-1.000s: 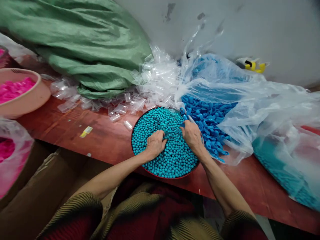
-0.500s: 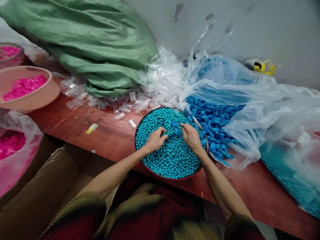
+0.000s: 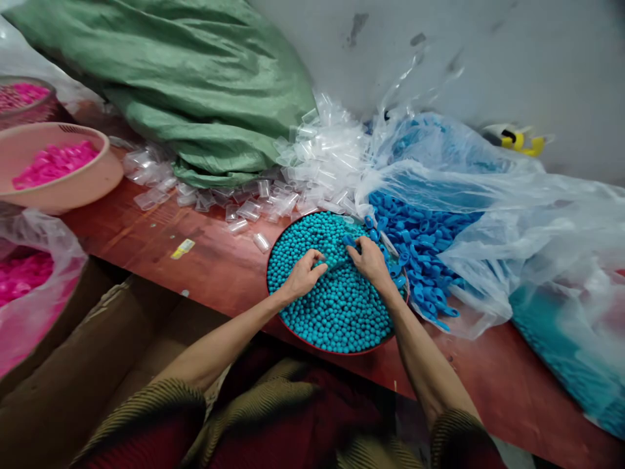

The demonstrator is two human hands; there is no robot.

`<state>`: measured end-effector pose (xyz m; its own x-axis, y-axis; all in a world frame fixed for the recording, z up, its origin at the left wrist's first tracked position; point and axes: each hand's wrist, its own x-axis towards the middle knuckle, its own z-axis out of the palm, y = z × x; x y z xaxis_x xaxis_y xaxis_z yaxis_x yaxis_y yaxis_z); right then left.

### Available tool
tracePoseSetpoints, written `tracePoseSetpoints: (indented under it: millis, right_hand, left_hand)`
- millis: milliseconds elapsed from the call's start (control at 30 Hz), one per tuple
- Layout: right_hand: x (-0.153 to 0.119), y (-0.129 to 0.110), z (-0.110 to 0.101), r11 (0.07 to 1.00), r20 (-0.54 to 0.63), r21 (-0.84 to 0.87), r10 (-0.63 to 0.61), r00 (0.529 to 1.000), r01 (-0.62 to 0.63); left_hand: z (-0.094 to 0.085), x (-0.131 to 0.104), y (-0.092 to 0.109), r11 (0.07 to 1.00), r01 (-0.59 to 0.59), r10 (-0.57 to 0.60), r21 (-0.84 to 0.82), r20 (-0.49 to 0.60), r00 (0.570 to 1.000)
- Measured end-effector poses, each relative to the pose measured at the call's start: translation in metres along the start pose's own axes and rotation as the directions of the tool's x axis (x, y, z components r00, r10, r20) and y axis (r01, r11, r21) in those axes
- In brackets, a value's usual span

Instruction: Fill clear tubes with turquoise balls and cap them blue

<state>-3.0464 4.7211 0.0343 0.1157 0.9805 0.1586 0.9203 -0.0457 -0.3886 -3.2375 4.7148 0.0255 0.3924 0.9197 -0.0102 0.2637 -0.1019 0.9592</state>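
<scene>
A round red-rimmed tray (image 3: pixel 336 352) full of teal beads (image 3: pixel 332 319) sits on the reddish table in front of me. Over its middle, my left hand (image 3: pixel 306 272) has thumb and forefinger bent toward each other around something clear and small that I cannot make out well. My right hand (image 3: pixel 367 259) is above the tray's right part, its fingertips closed on a small blue piece (image 3: pixel 349 241). More blue pieces (image 3: pixel 424 251) spill from a plastic bag beside the tray, and a few lie at its right edge.
Clear plastic pieces (image 3: pixel 322 159) are heaped behind the tray, beside a green sack (image 3: pixel 205 91). Pink bowl (image 3: pixel 58 189) and bag of pink pieces (image 3: pixel 24 280) stand left. At right lies a bag of teal beads (image 3: pixel 561 358).
My right hand has pulled its fingers in around a blue piece near the tray's upper right. The blue pieces between my hands are gone from there. The view has shifted slightly.
</scene>
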Motion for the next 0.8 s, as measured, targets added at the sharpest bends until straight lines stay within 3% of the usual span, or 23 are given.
tracePoseSetpoints:
  millis: [67,167,300,400,567,667,800]
  right_hand:
    - [-0.006,-0.001,-0.003,0.998,-0.039,0.021,-0.056,0.998,0.057]
    - [-0.018,-0.007,-0.005,0.981,0.01,0.077,-0.179,0.984,0.178]
    - [-0.031,-0.015,0.005,0.939,-0.039,0.165,-0.299,0.953,0.301]
    - [-0.03,-0.019,0.01,0.925,-0.062,0.298,-0.229,0.971,0.237]
    - [-0.025,-0.021,-0.004,0.851,0.037,0.512,-0.158,0.987,0.117]
    - [-0.028,-0.022,-0.014,0.844,0.062,0.517,-0.205,0.977,0.145]
    - [-0.033,-0.023,-0.02,0.864,0.006,0.463,-0.225,0.974,0.197]
  left_hand:
    - [-0.001,0.002,0.0,0.997,0.053,-0.052,-0.061,0.014,0.999]
    - [-0.002,0.004,0.0,0.982,0.13,-0.123,-0.14,0.057,0.991]
    - [-0.001,0.005,0.0,0.948,0.2,-0.17,-0.246,0.137,0.976]
    - [0.0,0.006,0.0,0.918,0.225,-0.178,-0.327,0.167,0.97]
    - [0.002,0.006,0.001,0.941,0.161,-0.103,-0.297,0.201,0.974]
    - [0.003,0.005,0.003,0.959,0.114,-0.065,-0.258,0.189,0.98]
    - [0.006,0.004,0.008,0.984,0.035,-0.007,-0.172,0.159,0.987]
